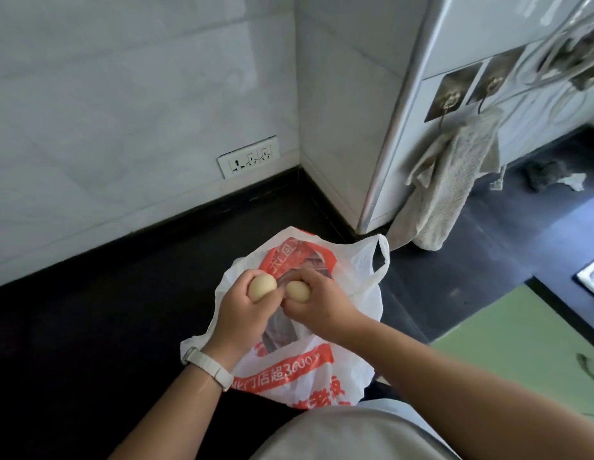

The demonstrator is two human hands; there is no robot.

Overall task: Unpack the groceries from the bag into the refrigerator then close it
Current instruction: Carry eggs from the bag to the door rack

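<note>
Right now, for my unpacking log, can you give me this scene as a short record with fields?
left hand: grips left egg
right hand: grips right egg
bag: white and orange plastic, on dark surface, more goods inside
eggs: side by side over the bag's open mouth
cloth: hangs from a hook, upper right

The left hand point(242, 310), with a white wristband point(209, 366), grips a pale egg point(262, 287), and the right hand point(322, 305) grips a second egg point(297, 292). Both are just above the open white-and-orange bag point(355, 270), which lies on a dark surface point(89, 310). A knitted cloth point(455, 180) hangs on the side of the refrigerator point(455, 28).
</note>
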